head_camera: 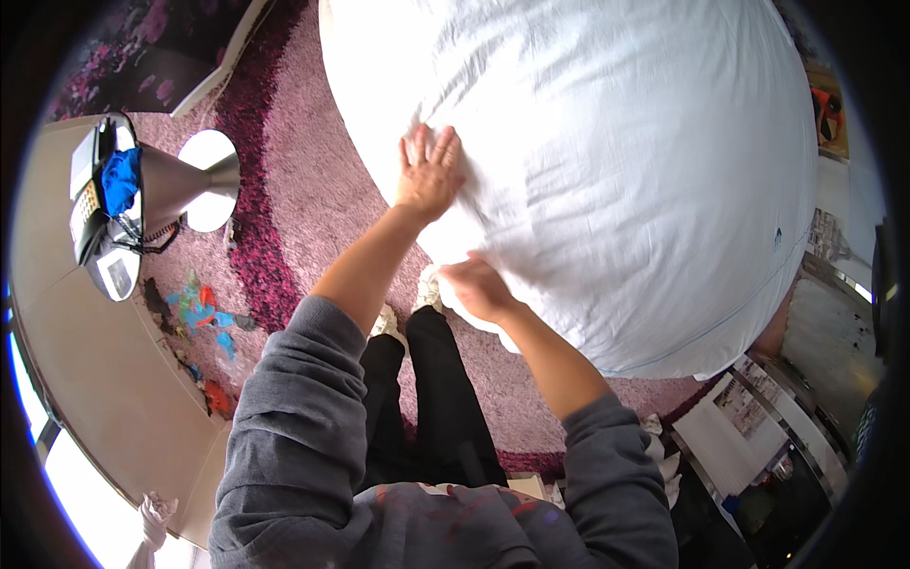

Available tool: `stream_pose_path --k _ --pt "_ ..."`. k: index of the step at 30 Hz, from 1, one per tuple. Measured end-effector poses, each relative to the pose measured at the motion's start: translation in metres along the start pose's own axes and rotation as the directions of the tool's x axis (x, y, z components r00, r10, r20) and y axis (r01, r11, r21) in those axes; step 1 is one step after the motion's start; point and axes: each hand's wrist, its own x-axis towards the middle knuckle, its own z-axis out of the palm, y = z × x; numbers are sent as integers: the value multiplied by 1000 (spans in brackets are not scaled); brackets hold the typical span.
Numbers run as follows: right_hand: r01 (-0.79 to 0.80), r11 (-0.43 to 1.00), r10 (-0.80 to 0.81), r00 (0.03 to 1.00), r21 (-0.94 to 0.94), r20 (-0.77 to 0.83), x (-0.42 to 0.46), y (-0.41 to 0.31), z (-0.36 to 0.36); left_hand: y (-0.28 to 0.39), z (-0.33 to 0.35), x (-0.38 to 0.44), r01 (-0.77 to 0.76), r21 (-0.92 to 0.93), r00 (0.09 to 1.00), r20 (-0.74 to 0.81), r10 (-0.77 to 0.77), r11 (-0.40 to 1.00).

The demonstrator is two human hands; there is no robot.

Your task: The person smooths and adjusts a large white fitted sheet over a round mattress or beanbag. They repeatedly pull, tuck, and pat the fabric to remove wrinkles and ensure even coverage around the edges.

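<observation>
A large mattress covered by a wrinkled white sheet (pixel 604 178) fills the upper middle and right. My left hand (pixel 430 174) presses palm-down on the sheet near the mattress edge, its fingers apart and holding nothing. Closer to my body, my right hand (pixel 480 288) is curled around the sheet's edge at the near corner. Its fingertips are partly hidden and slightly blurred. Some white fabric hangs just below that hand. A thin blue line runs through the cloth along the right side, with a small blue mark beside it.
A silver pedestal table (pixel 178 185) at left carries a telephone (pixel 85 213) and a blue cloth (pixel 121 181). Colourful scraps (pixel 206 309) lie by the wall. Pink carpet (pixel 306 142) borders the mattress. A dark floral panel (pixel 149 64) stands upper left; cluttered furniture (pixel 768 455) sits lower right.
</observation>
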Motion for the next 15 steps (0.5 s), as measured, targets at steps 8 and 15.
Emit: stream_pose_path --k 8,15 --pt "-613 771 298 588 -174 -752 -1 113 -96 46 -36 47 -400 23 908 -127 400 916" --pt "-941 336 660 265 -39 -703 102 97 -65 -59 -80 121 -190 -24 979 -85 187 982"
